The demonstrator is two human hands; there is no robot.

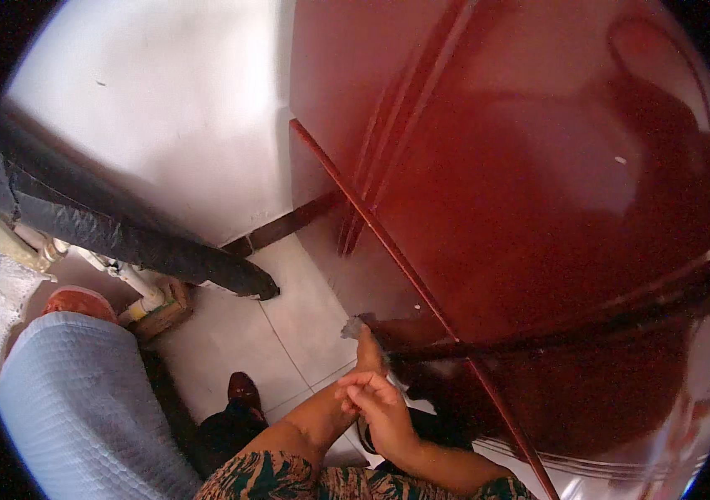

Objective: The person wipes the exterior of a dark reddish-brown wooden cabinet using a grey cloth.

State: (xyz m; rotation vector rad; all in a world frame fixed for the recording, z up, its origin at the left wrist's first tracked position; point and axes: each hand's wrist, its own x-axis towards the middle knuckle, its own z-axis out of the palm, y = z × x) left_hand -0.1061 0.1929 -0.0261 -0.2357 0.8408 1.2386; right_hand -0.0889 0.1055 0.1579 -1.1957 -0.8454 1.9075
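A glossy dark red panel [538,208], streaked with reflections, spreads up and right from the left hand [370,348]. Beyond that hand stands a white wall [188,108]; pale floor tiles [230,333] lie left of it. Further left are a light-blue quilted cover [80,408] and a black-wrapped tube [130,229]. The right hand [378,406], nearer the body, has its fingers curled, contents unclear. Grey cloth [352,327] is at the left fingertips, beside the panel's edge; I cannot tell if they clamp it.
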